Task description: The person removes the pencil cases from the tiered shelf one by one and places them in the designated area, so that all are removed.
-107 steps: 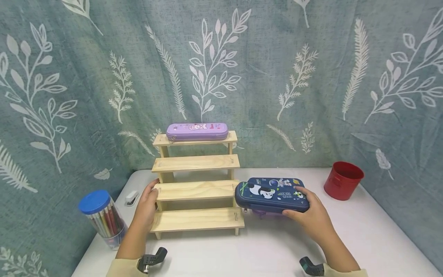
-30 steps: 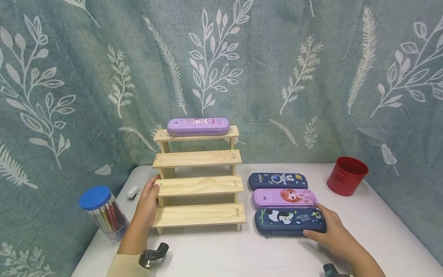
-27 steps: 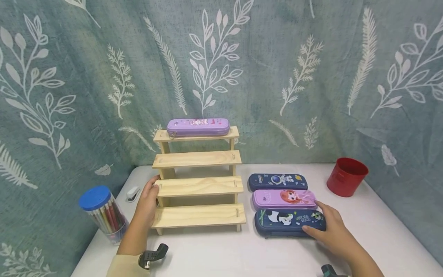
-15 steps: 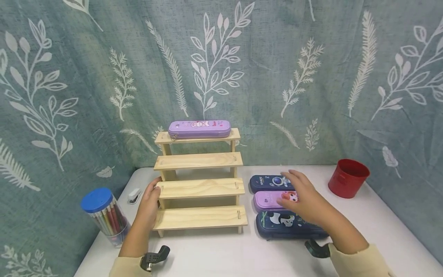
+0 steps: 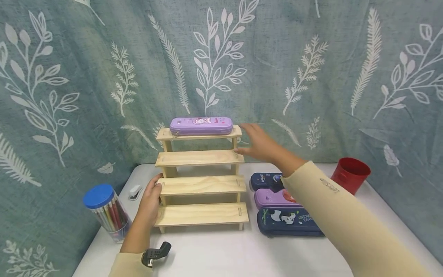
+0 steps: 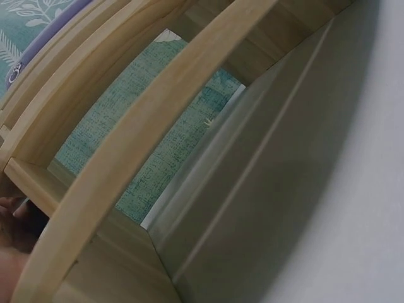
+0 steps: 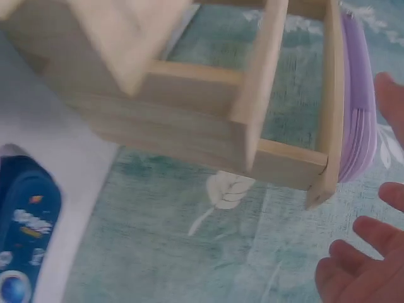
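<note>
A four-tier wooden display shelf stands on the white table. My left hand holds its left side near the second step from the bottom; some of those fingers are hidden behind the wood. On the top step lies a purple pencil case. Beside the shelf's upper right end is my right hand, fingers spread and nothing in them. In the right wrist view its fingers stand apart from the purple case's end. Right of the shelf lie a navy panda pencil case, a pink-purple pencil case and a navy space pencil case.
A clear tub of pencils with a blue lid stands at the left, near a small white stapler. The red cup at the right is partly covered by my right sleeve. A patterned curtain hangs behind the table.
My right hand set the panda case down on the table in front of the other two, let go, then moved up and left to the shelf's top. The left hand stays on the shelf.
</note>
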Tool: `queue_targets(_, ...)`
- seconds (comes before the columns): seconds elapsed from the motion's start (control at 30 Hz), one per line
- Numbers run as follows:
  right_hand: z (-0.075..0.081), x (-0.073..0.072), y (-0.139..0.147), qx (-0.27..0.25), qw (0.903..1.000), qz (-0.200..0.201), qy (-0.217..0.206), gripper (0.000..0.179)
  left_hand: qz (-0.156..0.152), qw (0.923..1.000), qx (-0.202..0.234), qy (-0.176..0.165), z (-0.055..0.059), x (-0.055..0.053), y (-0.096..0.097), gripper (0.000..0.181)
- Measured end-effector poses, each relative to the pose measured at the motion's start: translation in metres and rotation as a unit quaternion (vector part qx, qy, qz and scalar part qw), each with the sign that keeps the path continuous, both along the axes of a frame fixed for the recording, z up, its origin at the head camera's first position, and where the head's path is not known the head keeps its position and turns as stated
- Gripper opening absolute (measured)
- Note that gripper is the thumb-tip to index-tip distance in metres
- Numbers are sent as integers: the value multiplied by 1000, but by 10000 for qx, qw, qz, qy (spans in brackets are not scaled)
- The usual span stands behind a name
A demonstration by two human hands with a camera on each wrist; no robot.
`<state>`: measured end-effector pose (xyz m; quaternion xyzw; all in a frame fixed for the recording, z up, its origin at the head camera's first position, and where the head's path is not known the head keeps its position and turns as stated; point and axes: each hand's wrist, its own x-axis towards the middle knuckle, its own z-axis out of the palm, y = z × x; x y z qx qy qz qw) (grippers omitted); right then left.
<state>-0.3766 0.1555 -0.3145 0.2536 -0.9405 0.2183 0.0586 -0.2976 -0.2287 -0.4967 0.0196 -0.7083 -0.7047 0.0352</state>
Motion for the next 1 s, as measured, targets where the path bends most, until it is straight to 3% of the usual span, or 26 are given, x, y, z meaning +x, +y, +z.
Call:
queue_targets(0.2, 21, -31, -32, -368, 9987, -125, -333, 99, -24, 9999, 83, -54, 1, -1, -1, 52)
queue_targets(0.33, 19, -43, -54, -427, 9982, -255, -343, 102, -28, 10000, 39, -47, 2, 1, -2, 52)
queue_targets(0.6, 4, -53, -79, -872, 9930, -527, -592, 111, -20, 10000, 51, -23, 1, 1, -3, 51)
queue_targets(1.0, 6, -58, -80, -1244, 9861, -638, -902, 87, -34, 9998, 175, 15, 1, 0, -2, 51)
